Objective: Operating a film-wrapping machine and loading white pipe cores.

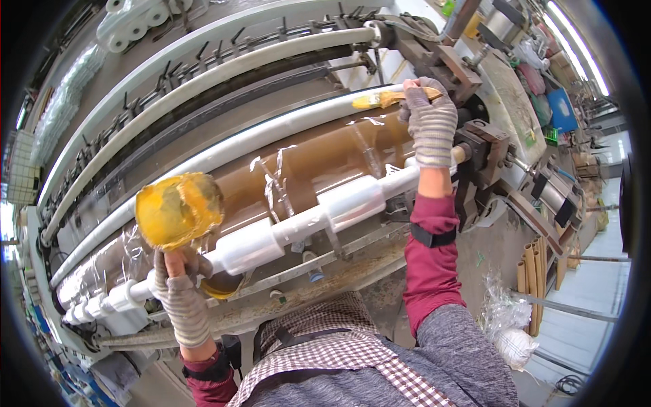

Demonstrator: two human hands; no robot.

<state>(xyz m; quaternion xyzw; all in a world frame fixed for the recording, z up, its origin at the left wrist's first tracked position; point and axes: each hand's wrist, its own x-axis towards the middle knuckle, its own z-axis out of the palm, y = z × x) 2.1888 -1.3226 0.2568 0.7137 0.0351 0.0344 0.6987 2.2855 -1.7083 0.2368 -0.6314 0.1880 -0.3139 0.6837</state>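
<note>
My left hand [178,281], in a knitted striped glove, grips a clear tub [179,209] smeared with yellow paste and holds it up before the machine. My right hand [430,119], gloved the same way, is closed on the handle of a paintbrush [380,100] whose yellow-wet bristles point left and rest against a long white roller [271,129]. Below the brush runs a wide brown roller [319,166] with scraps of clear film stuck to it. In front of that lies a thin white shaft [319,217] carrying small rolls of clear film.
More pale rollers and a toothed bar [224,41] arch across the back of the machine. A metal bearing block [485,146] stands at the rollers' right end. Cardboard tubes [532,275] lean at the right, with a bunched clear plastic bag [505,329] below them.
</note>
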